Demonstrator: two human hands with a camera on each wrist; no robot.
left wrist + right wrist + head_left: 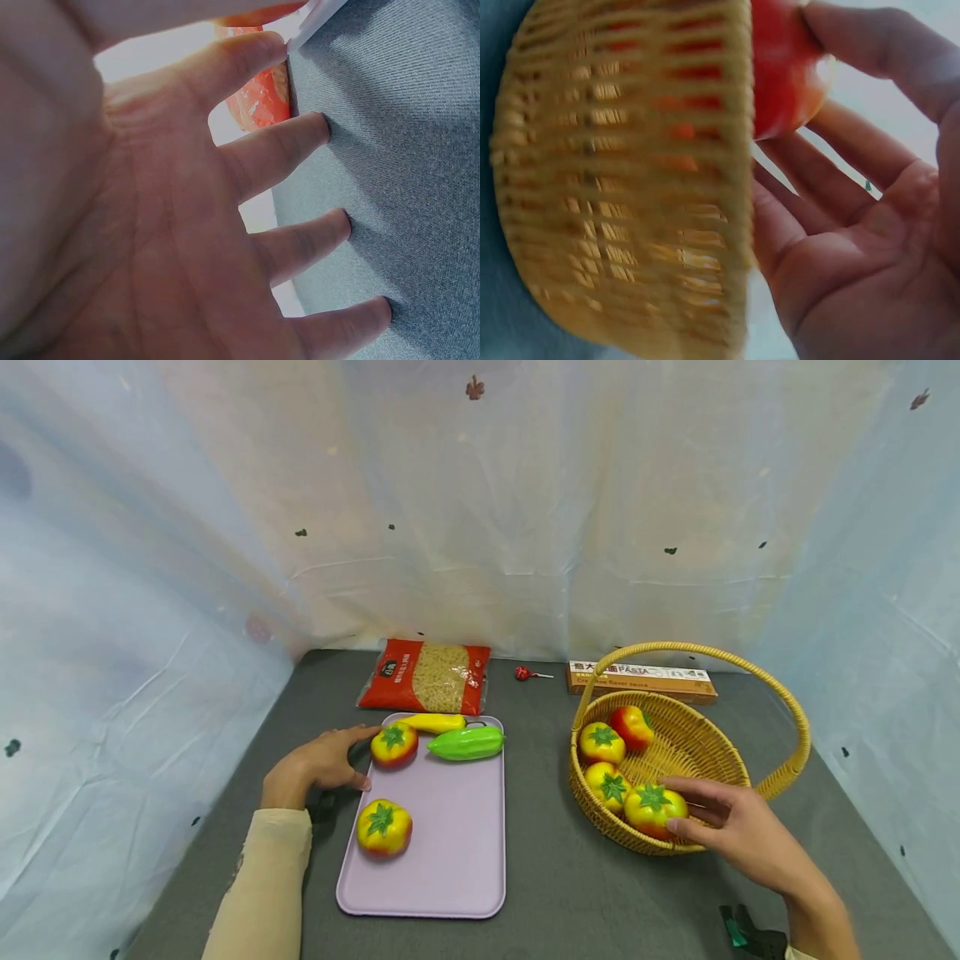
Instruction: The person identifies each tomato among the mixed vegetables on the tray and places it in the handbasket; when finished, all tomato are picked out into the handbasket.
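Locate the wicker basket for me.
In the head view, the wicker basket stands right of the lilac tray, just in front of the pasta box, with the right hand at its near rim.

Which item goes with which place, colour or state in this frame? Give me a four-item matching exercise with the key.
Column 1
1. Right hand
2. Tray
3. Green pepper
4. Lollipop

Column 2
A. At the far right corner of another listed item
B. On the table between a red bag and a long box
C. Gripping a yellow-red fruit at the near side of the basket
D. Pale purple, flat, with a raised rim

Pairs: 1-C, 2-D, 3-A, 4-B
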